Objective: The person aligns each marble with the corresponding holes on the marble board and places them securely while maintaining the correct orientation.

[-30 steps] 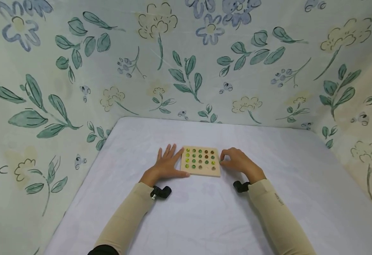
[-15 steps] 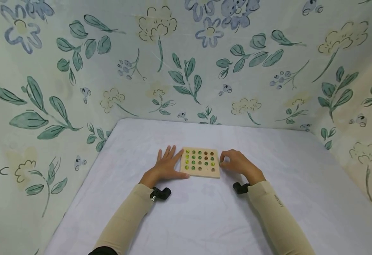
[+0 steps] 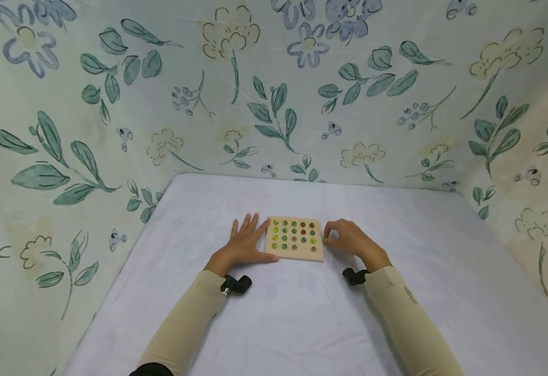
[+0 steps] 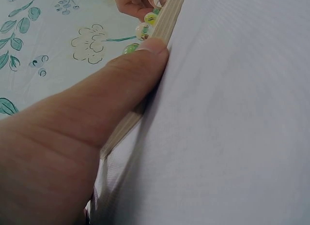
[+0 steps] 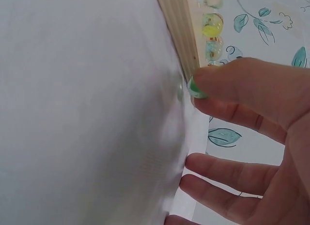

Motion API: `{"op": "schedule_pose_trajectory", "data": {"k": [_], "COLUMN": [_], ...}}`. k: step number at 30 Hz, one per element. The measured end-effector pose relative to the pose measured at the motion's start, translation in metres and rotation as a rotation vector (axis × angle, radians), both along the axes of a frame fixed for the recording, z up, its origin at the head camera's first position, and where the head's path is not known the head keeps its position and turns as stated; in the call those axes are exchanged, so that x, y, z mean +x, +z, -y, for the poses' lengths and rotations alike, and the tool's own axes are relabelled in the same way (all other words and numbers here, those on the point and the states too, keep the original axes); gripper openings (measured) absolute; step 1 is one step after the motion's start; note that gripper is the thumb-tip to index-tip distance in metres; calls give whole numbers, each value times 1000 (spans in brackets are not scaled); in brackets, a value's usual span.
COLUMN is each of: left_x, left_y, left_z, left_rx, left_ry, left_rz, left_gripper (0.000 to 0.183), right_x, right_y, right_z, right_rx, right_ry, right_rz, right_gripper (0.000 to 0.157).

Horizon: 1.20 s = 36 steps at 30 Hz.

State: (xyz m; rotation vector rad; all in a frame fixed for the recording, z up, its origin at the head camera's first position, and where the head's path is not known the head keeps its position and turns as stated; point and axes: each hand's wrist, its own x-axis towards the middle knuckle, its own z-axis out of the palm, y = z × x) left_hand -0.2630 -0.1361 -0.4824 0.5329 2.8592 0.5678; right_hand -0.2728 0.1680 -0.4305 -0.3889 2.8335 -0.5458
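Observation:
A pale wooden board (image 3: 297, 255) lies on the table, bearing rows of glass marbles in yellow, green and brown tones. Its front row has a spot without a marble, second from the right. My left hand (image 3: 243, 245) is spread at the board's left side, the forefinger at the back left corner and the thumb (image 4: 128, 72) along the front edge. At the right side, my right hand (image 3: 349, 239) pinches a green-and-white marble (image 5: 196, 89) between thumb and forefinger, right beside the board's edge. In the right wrist view, its other fingers are spaced apart with their tips at the tablecloth.
A white cloth (image 3: 283, 318) covers the table. Behind it and at the sides hangs a curtain (image 3: 274, 120) printed with flowers and leaves. Black wrist cameras (image 3: 237, 284) sit at both sleeve cuffs.

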Motion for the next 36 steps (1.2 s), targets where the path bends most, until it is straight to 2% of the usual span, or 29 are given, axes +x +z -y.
{"op": "schedule_pose_trajectory", "data": {"k": [14,22,36], "left_x": [-1,-1,-1], "left_y": [1,-1,-2], "left_z": [2,1,1], "left_rx": [30,27,37], "left_ry": [-16,-25,-19], "left_rz": [-13,-11,-6], "left_gripper": [113,114,113], "right_x": [0,9,14], "right_y": [1,8,5], "right_z": [-3,10,27], "right_rx": [-48,-150,-151], "right_ry": [49,122,205], "right_rz": [-76,-149,-124], "right_gripper": [7,8,6]}}
